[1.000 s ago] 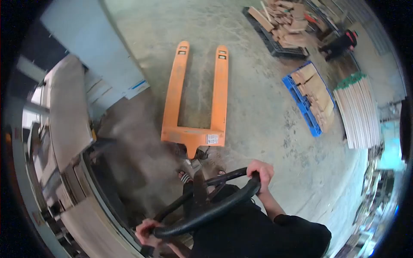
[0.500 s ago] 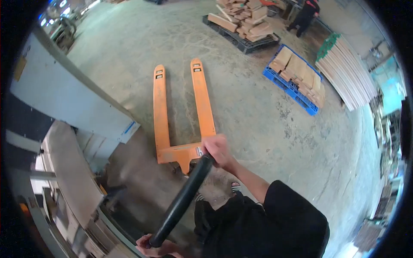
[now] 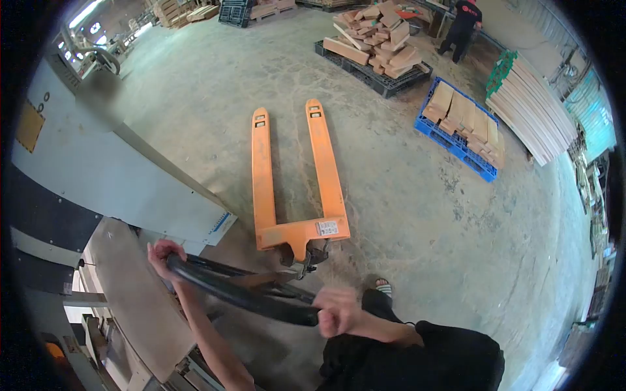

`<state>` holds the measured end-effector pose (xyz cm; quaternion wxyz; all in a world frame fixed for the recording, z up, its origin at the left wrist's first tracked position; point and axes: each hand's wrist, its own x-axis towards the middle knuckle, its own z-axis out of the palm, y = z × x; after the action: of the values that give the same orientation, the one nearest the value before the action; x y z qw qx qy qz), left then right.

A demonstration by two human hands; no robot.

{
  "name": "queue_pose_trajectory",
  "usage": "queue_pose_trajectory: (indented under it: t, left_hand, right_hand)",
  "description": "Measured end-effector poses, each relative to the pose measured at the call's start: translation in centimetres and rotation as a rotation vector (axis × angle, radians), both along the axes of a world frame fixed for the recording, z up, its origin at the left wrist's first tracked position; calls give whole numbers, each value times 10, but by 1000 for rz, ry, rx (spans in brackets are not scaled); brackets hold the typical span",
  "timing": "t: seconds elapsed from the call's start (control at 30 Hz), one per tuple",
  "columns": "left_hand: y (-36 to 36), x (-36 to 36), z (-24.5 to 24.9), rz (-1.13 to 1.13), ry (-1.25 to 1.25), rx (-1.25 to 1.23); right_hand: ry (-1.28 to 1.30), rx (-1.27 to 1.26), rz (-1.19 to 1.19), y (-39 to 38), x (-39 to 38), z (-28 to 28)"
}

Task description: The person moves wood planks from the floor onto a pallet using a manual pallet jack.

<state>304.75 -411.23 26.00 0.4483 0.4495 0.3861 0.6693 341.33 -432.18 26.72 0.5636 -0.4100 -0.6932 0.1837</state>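
Observation:
An orange pallet jack (image 3: 302, 231) stands on the concrete floor with its two forks pointing away from me. Its black handle (image 3: 241, 296) slants across the view, low and left of centre. My left hand (image 3: 166, 259) is wrapped round the handle's far left end. At the right end, near my body, my right hand (image 3: 337, 311) grips the handle and is slightly blurred. The wheels and linkage show under the jack's crossbar.
A grey machine cabinet (image 3: 137, 176) and a worktable (image 3: 134, 293) flank the left side. Wood pieces fill a black pallet (image 3: 385, 85) and a blue pallet (image 3: 456, 148). Long boards (image 3: 531, 114) lean at right. A person (image 3: 462, 29) stands at the back.
The handle has swung round: my left hand has moved up beside the cabinet, and my right hand has come down nearer my body. The forks now appear slightly further right.

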Motion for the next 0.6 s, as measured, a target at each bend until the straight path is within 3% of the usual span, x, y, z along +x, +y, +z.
queue_pose_trajectory:
  t: [0.23, 0.33, 0.4, 0.47, 0.5, 0.6]
  left_hand:
    - [94, 101, 9, 234, -37, 17]
    - [117, 145, 5, 489, 188, 161]
    - [122, 176, 8, 607, 448, 200]
    - [142, 211, 3, 781, 604, 242]
    - [154, 224, 4, 894, 673, 218]
    - [235, 204, 4, 950, 666, 146]
  right_hand:
    - [-10, 141, -121, 126, 89, 9]
    - [46, 153, -273, 207, 139, -4]
    - [56, 181, -252, 286, 187, -7]
    - [143, 50, -99, 377, 223, -8]
    - [153, 33, -86, 419, 226, -8]
    - [250, -60, -17, 506, 203, -6]
